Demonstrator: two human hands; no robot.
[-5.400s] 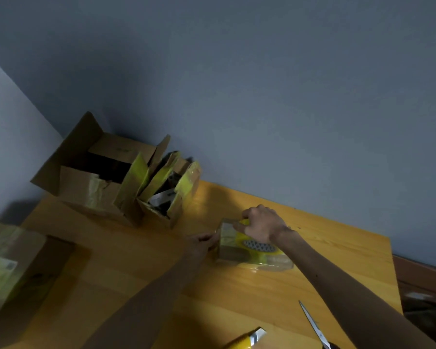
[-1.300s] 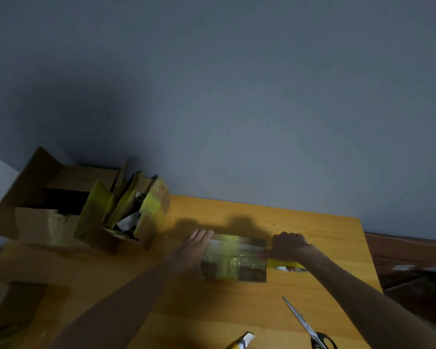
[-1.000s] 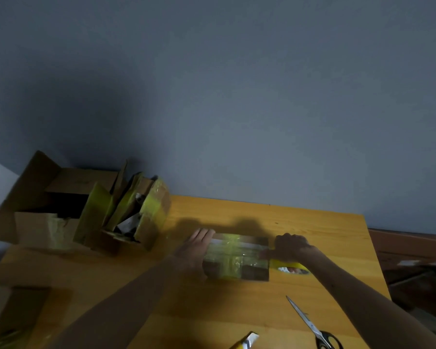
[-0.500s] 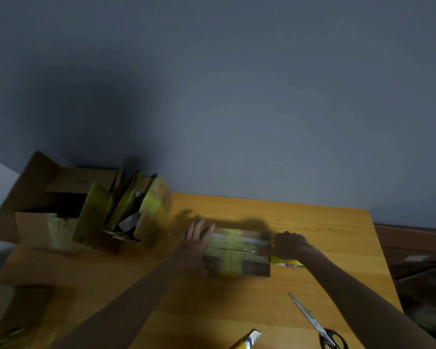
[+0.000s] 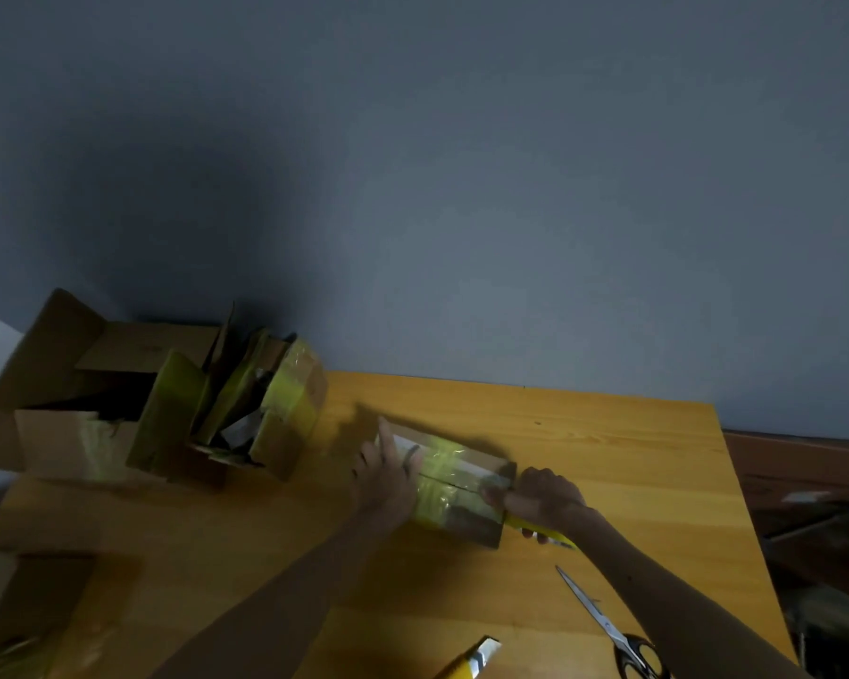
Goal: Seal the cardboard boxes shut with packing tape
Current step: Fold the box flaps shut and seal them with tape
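Taping the small cardboard box (image 5: 454, 487) on the wooden surface (image 5: 609, 463); it is sitting between the two hands, mid-surface. Left hand (image 5: 383, 482) is lying flat on the box's left end, fingers (image 5: 386, 436) spread and extended, gripping nothing, just pinning. Right hand (image 5: 542, 497) is curled at the box's right end, fingers closed around a yellow tape roll (image 5: 540, 534) that is poking out below the knuckles; strip itself too blurred to trace.

Doing this step well, as I judge it: keep the left palm weighting the flaps, pull the tape taut along the seam, wrap it down over the right edge, then rub flat before cutting.

Box's long axis is running left-right, from left fingers to right fingers, tilted slightly downward toward the right. Dark centre seam is following that axis; glossy yellowish tape is already covering the top.

Scissors (image 5: 609, 629) are lying nearer the camera than the right fingers, well apart. Open cardboard boxes (image 5: 167, 414) are waiting beyond the left fingers, flaps up.
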